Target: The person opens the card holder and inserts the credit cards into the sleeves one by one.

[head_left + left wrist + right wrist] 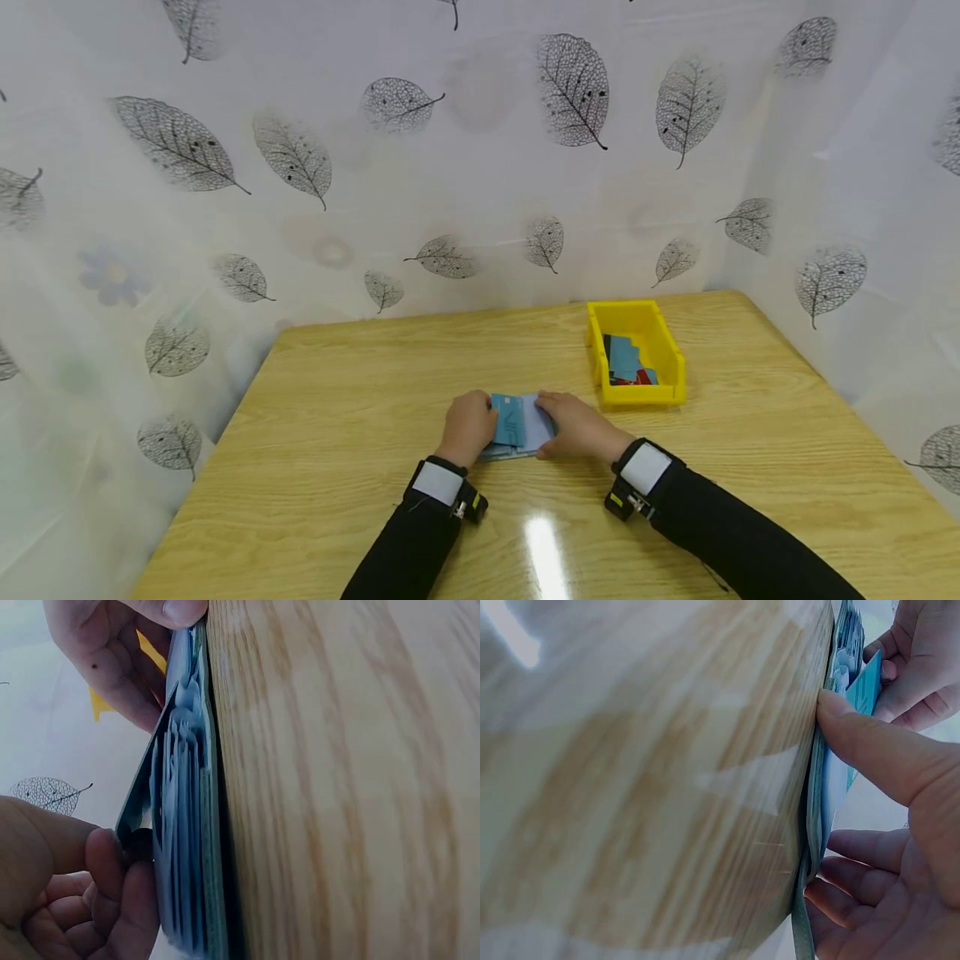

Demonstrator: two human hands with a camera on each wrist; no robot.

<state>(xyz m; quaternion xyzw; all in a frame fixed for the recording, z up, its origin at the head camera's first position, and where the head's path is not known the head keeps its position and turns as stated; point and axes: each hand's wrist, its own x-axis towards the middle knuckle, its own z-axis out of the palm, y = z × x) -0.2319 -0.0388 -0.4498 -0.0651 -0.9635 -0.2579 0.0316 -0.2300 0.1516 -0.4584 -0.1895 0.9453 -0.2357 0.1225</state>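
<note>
An open card holder [536, 429] lies on the wooden table, its clear inner sleeves fanned in a thick stack on the left side, as the left wrist view [180, 847] shows. My left hand [468, 427] pinches a teal card [508, 419] by its left edge. The card sits tilted over the sleeves; whether part of it is inside one cannot be told. With thumb at the near edge and fingers at the far edge, my right hand [577, 427] grips the holder's right side. In the right wrist view, that thumb [862, 735] presses on the holder's edge.
Behind and to the right stands a yellow bin [672, 367] holding several blue, red and dark cards [624, 360]. The wooden table [360, 392] reaches back to a pale curtain [480, 167] printed with leaves. Each wrist wears a strapped camera.
</note>
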